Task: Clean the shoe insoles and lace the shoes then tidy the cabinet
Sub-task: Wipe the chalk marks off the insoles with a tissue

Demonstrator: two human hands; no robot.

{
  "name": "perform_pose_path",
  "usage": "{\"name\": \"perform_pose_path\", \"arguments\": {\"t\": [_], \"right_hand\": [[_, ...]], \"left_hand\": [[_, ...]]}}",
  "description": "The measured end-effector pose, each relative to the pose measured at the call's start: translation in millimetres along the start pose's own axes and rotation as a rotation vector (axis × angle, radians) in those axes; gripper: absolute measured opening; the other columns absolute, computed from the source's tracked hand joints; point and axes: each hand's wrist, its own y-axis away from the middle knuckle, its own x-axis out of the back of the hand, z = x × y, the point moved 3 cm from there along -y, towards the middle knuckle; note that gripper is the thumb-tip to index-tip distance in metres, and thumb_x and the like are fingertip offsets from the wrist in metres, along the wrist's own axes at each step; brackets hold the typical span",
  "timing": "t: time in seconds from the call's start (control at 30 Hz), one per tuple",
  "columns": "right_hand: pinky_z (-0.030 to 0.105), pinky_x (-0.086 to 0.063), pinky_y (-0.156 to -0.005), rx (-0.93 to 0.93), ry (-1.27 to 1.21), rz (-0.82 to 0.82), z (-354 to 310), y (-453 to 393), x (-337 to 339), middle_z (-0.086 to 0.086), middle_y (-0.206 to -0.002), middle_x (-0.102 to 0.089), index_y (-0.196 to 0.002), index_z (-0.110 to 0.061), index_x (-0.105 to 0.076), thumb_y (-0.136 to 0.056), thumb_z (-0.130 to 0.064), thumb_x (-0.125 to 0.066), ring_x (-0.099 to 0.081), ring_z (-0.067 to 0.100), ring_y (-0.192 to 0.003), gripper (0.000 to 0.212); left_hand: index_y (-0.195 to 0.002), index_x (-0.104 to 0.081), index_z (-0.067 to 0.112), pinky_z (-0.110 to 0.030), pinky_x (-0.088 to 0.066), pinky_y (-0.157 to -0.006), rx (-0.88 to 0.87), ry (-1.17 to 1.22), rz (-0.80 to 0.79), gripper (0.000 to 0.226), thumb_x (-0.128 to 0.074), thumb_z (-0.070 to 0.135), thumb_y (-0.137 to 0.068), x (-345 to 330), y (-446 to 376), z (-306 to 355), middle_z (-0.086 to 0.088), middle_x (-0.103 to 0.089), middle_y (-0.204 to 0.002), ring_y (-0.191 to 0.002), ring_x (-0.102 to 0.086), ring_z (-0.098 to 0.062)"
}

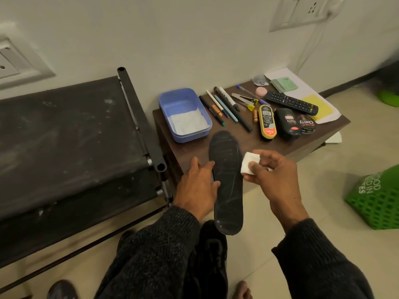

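Observation:
A black insole (227, 182) lies lengthwise with its toe end on the brown cabinet top (254, 143) and its heel end out past the front edge. My left hand (197, 188) holds the insole at its left edge, fingers tucked under it. Just right of the insole, my right hand (273, 178) pinches a small folded white wipe (248, 164) between thumb and fingers. A black shoe (212, 255) stands on the floor below the insole, between my sleeves.
On the cabinet: a blue tub (184, 114) with white tissue, several pens (224, 107), shoe-polish containers (287, 124), a remote (291, 102), papers. A black fabric shoe rack (71, 152) stands left. A green crate (376, 199) sits on the floor right.

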Motion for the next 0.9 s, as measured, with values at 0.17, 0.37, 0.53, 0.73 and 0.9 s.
{"name": "perform_pose_path", "arguments": {"t": [0.17,0.37,0.53,0.73,0.9], "right_hand": [[0.023,-0.061,-0.065,-0.003,0.025,-0.011,3,-3,0,-0.005,-0.101,-0.067,-0.1,-0.016,-0.072,-0.092,0.001,-0.068,-0.07,0.015,-0.091,0.02],[0.013,-0.051,-0.056,0.053,0.068,-0.008,-8,-9,-3,-0.002,-0.095,-0.074,-0.098,-0.015,-0.075,-0.089,-0.012,-0.075,-0.07,0.002,-0.078,0.01],[0.031,-0.06,-0.082,0.225,0.303,-0.012,-33,-52,-32,-0.008,-0.101,-0.071,-0.103,-0.022,-0.071,-0.089,-0.021,-0.076,-0.068,0.006,-0.091,0.015],[0.024,-0.053,-0.084,0.413,0.523,-0.112,-45,-94,-67,-0.01,-0.107,-0.06,-0.119,-0.024,-0.056,-0.085,-0.011,-0.078,-0.061,0.009,-0.1,0.043],[0.04,-0.058,-0.088,0.543,0.81,-0.106,-33,-106,-81,0.006,-0.115,-0.067,-0.112,-0.02,-0.063,-0.089,-0.014,-0.071,-0.063,0.021,-0.105,0.025]], "left_hand": [[-0.153,-0.037,0.03,-0.038,-0.05,-0.105,0.001,0.011,0.008,0.06,-0.062,0.038,-0.099,-1,0,-2,-0.002,-0.033,-0.141,-0.12,-0.054,-0.022],[-0.154,-0.032,0.034,-0.036,-0.047,-0.108,0.042,0.066,-0.034,0.065,-0.065,0.037,-0.097,3,-6,-2,0.0,-0.03,-0.142,-0.126,-0.051,-0.023],[-0.155,-0.033,0.034,-0.037,-0.046,-0.106,0.079,0.09,-0.037,0.056,-0.054,0.037,-0.103,5,-7,2,-0.001,-0.028,-0.144,-0.126,-0.049,-0.023],[-0.156,-0.029,0.037,-0.039,-0.046,-0.105,0.1,0.1,-0.049,0.062,-0.058,0.033,-0.102,5,-8,1,-0.001,-0.027,-0.144,-0.126,-0.048,-0.025],[-0.156,-0.029,0.038,-0.041,-0.049,-0.105,0.099,0.079,-0.048,0.064,-0.06,0.035,-0.1,3,-10,-2,-0.002,-0.029,-0.141,-0.124,-0.051,-0.025]]}}
